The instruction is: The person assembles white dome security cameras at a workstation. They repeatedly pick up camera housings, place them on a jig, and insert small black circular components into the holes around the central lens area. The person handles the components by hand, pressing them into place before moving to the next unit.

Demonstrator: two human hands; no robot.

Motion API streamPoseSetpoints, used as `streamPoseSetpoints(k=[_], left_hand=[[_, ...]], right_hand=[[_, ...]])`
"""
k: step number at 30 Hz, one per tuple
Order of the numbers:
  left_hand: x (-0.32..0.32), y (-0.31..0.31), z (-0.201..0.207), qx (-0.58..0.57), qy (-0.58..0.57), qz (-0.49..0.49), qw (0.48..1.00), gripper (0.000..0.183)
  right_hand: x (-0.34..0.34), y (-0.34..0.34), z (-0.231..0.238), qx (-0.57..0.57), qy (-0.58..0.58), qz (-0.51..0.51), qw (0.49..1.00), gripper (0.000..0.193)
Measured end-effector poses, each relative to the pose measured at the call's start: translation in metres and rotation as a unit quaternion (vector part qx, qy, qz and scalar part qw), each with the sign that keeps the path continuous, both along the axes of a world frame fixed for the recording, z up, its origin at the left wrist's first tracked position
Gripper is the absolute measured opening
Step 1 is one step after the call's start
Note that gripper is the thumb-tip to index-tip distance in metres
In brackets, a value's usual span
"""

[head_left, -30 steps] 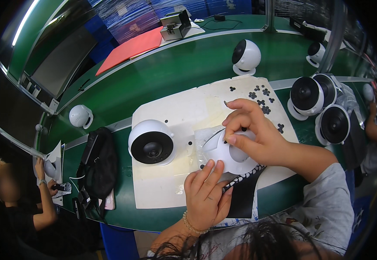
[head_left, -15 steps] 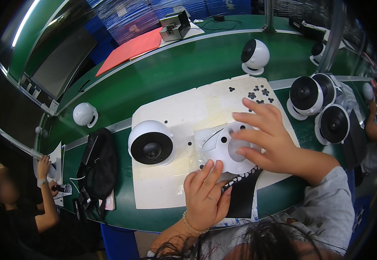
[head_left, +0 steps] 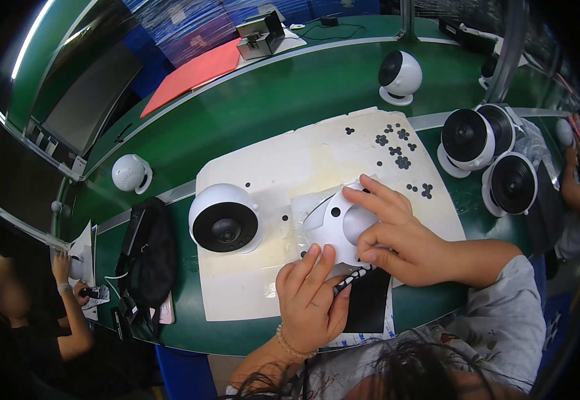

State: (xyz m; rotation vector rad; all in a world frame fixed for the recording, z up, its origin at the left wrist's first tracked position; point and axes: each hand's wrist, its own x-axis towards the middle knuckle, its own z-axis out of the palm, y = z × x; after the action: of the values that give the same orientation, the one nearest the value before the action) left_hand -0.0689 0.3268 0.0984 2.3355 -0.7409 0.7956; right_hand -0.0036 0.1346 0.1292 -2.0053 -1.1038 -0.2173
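Observation:
A white rounded housing [head_left: 326, 230] with a round recess lies on a clear bag on the pale board. Black round pads sit on it, one [head_left: 335, 212] plainly visible. My left hand [head_left: 310, 293] rests two fingertips on its near edge. Between that hand's thumb and fingers is a black strip with white round holes [head_left: 353, 279]. Over the housing's right side, my right hand [head_left: 403, 233] has thumb and index finger closed together at the lower rim, beside the strip; a dark spot shows under the fingertips. Its other fingers reach over the far rim.
A white ball-shaped camera [head_left: 226, 219] stands left on the pale board [head_left: 236, 293]. Several black pads [head_left: 402, 162] lie at its far right. More ball cameras [head_left: 466, 137] stand to the right. A black bag [head_left: 146, 250] lies left. Another person [head_left: 43, 313] works at far left.
My right hand has drawn in toward the housing's near edge, and its spread thumb and index finger have come together there. My left hand stays at the housing with the strip.

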Motion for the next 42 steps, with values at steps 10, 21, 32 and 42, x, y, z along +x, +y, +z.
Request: streamPoseSetpoints(k=[10,21,32,42], left_hand=[[-0.001,0.001,0.0,0.0,-0.001,0.006,1.0,0.015],[-0.003,-0.001,0.003,0.013,-0.001,0.001,1.0,0.017],[-0.003,0.0,0.003,-0.003,0.007,-0.005,1.0,0.019],[-0.006,0.004,-0.003,-0.023,0.005,-0.013,1.0,0.021]], right_hand=[[0.0,-0.017,-0.015,-0.051,-0.268,-0.03,0.962,0.024],[0.224,-0.038,0.008,0.115,-0.112,-0.567,0.808,0.071],[0.318,-0.129,-0.041,0.271,0.13,-0.683,0.666,0.083],[0.202,0.084,-0.011,0.174,0.202,-0.102,0.958,0.067]])
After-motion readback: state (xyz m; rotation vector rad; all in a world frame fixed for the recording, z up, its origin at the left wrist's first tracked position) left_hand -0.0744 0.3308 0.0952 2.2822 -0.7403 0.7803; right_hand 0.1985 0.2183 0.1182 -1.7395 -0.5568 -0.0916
